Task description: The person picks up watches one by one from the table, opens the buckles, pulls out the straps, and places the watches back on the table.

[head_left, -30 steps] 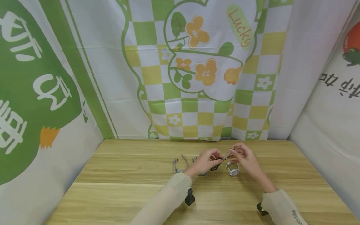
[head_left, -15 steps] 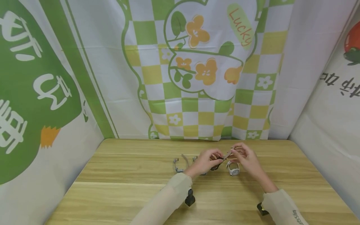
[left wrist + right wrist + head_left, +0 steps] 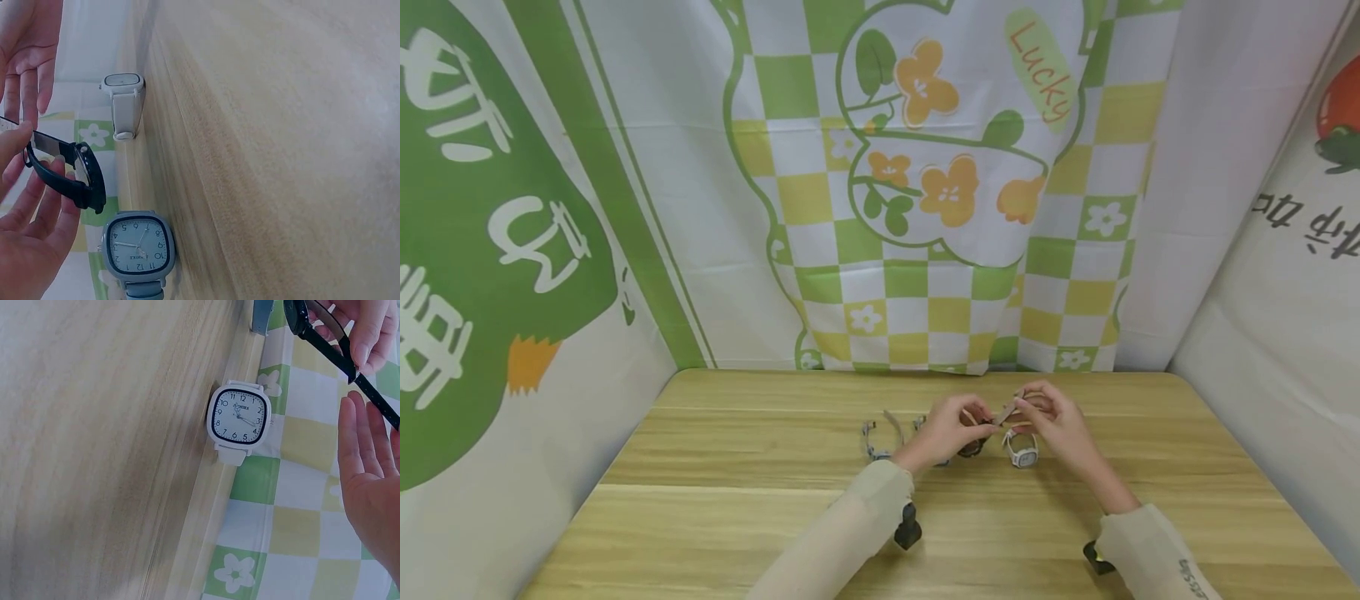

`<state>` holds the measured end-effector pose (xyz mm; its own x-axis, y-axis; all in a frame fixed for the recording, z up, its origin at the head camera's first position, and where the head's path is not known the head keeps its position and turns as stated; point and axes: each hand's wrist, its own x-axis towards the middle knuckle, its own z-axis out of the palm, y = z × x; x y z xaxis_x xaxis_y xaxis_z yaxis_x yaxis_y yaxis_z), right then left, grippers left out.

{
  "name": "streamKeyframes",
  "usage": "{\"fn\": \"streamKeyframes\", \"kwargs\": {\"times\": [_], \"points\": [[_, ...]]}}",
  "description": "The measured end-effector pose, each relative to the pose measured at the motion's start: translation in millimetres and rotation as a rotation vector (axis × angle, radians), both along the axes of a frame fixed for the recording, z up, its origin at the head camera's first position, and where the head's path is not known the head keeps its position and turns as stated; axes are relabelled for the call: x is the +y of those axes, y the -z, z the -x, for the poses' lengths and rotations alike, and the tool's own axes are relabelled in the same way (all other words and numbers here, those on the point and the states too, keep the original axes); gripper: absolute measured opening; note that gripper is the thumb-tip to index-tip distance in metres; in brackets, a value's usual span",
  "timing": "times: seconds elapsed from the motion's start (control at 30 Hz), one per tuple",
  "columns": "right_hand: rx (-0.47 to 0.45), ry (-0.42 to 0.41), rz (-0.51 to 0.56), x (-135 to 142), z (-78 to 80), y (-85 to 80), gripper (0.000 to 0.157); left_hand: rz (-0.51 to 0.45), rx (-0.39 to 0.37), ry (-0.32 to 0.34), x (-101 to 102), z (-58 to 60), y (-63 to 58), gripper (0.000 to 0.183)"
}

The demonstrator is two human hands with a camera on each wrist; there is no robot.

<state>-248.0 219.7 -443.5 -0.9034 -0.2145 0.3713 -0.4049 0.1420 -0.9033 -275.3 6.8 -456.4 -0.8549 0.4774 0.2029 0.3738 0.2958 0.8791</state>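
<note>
A black wristwatch (image 3: 972, 448) is held above the table between both hands. My left hand (image 3: 943, 431) pinches its strap near the buckle; in the left wrist view the watch case (image 3: 94, 178) hangs beside those fingers. My right hand (image 3: 1060, 429) pinches the free strap end, which stretches up and right in the head view. In the right wrist view, the strap (image 3: 375, 400) passes between the right thumb, mostly out of frame, and the fairly straight fingers (image 3: 353, 437). A white wristwatch (image 3: 1023, 457) stands on the table just below the right hand.
A grey-blue wristwatch (image 3: 878, 454) with its strap unfastened stands left of the hands on the wooden table (image 3: 737, 475). Another grey-blue watch (image 3: 942, 463) is partly hidden behind the left hand. A patterned curtain (image 3: 895, 333) hangs along the table's far edge.
My left fingertips have shifted slightly right along the strap, toward the right hand. The right hand stays almost where it was, and the watches on the table have not moved.
</note>
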Motion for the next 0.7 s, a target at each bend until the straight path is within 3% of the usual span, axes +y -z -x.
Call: {"fn": "streamKeyframes", "kwargs": {"times": [0.27,0.7], "points": [[0.021,-0.019,0.006,1.4,0.0,0.6,0.018,0.067,0.048,0.014,2.0,2.0,-2.4,0.014],[0.007,0.038,-0.017,-0.2,-0.8,-2.1,0.019,0.115,0.105,0.022,1.1,-0.6,-3.9,0.017]]}}
